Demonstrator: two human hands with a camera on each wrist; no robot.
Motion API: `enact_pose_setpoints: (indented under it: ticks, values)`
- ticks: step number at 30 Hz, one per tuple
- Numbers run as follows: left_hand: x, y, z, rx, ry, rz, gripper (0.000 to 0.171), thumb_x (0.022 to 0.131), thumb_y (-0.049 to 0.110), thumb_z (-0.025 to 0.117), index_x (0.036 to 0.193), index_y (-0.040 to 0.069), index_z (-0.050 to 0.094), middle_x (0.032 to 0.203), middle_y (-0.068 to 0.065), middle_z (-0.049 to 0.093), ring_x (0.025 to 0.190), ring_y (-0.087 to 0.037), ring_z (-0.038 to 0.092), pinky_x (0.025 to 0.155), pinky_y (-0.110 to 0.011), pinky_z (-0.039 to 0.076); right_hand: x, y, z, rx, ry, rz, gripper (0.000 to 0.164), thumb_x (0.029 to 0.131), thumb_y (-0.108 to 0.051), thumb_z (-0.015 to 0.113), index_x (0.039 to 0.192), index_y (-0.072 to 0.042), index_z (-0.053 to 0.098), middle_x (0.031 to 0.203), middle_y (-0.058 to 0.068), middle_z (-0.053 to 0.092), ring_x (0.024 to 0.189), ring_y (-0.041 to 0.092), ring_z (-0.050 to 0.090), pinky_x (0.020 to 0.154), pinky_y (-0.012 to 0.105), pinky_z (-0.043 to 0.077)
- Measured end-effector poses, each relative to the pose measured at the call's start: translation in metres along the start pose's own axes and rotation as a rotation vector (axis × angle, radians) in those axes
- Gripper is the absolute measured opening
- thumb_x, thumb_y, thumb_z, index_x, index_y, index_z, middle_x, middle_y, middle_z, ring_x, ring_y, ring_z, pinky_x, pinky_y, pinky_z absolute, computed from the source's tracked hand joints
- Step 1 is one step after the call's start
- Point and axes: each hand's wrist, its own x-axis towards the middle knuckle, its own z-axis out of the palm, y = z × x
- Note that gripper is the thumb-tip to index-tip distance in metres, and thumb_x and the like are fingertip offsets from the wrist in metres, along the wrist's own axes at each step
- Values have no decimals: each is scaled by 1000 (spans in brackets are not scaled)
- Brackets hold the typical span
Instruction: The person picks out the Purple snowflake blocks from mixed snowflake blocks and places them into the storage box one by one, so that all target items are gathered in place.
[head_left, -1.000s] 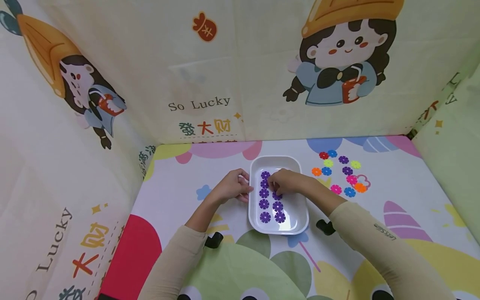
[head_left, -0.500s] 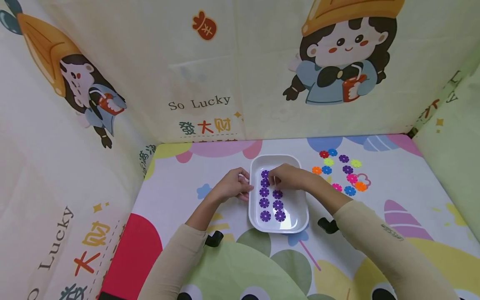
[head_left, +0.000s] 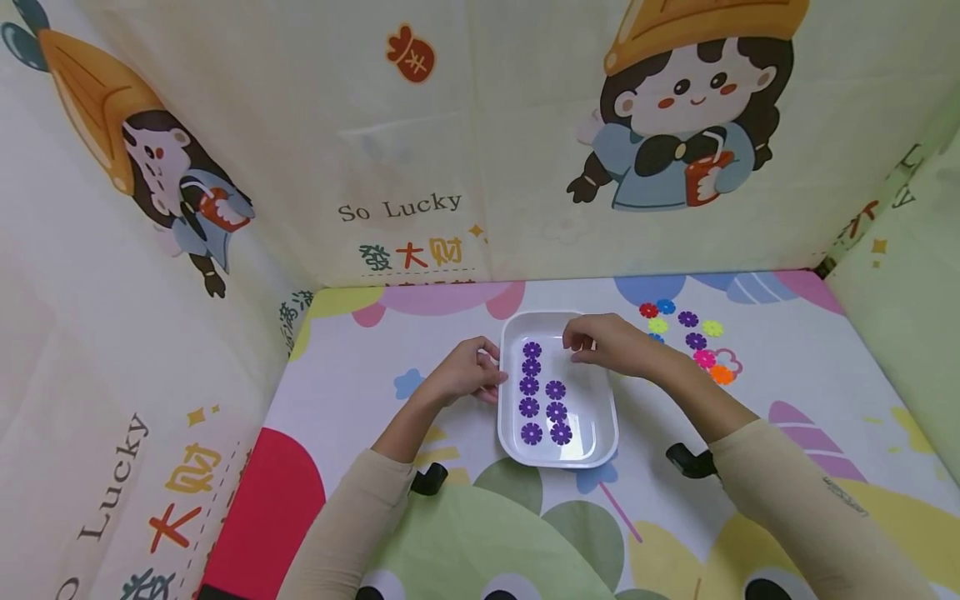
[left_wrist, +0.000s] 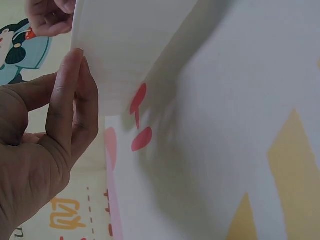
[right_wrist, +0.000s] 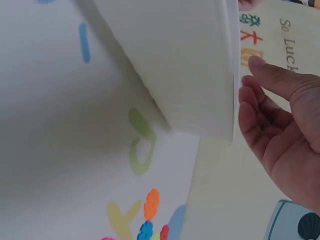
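A white rectangular tray (head_left: 588, 417) lies on the table, with purple flower-shaped pieces (head_left: 529, 385) in two columns. The left column has several pieces and the right column has three. My left hand (head_left: 468, 371) pinches the tray's left rim; in the left wrist view its fingertips (left_wrist: 76, 56) meet the tray's outer side. Above the tray's right rim hovers my right hand (head_left: 611, 343), its fingers loosely bent. In the right wrist view the thumb (right_wrist: 265, 69) stands apart from the fingers, and I see nothing between them.
Loose flower-shaped pieces in mixed colours lie right of the tray, among them a purple one (head_left: 687, 319) and an orange one (head_left: 722, 375). My right hand and forearm cover some of them. A printed cloth wall (head_left: 525, 242) rises behind the table.
My right hand has moved right and slightly away from me, from over the purple columns to the tray's right rim. The left hand and the purple pieces stay in place.
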Motion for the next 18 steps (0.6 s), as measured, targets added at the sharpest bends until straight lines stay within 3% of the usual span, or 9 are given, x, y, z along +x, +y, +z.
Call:
enact_pose_setpoints:
  ticks: [8,18]
  values:
    - [0,-2,0,1,-4,-4,35,95,1,72,124,-4,52,87,-13,65,62,-19,70,68,-45,69,-31,21,-8,50,184,23,26,92,-12,79,116,-6,71,106,9,72,96,23,67,85,42,67]
    - [-1,-1,1,11,3,0,34,95,2,72,123,-3,53,88,-14,66,62,-18,70,68,-47,69,-64,58,-16,-1,322,46,30,92,-9,78,119,-3,68,113,17,73,106,35,68,87,56,64]
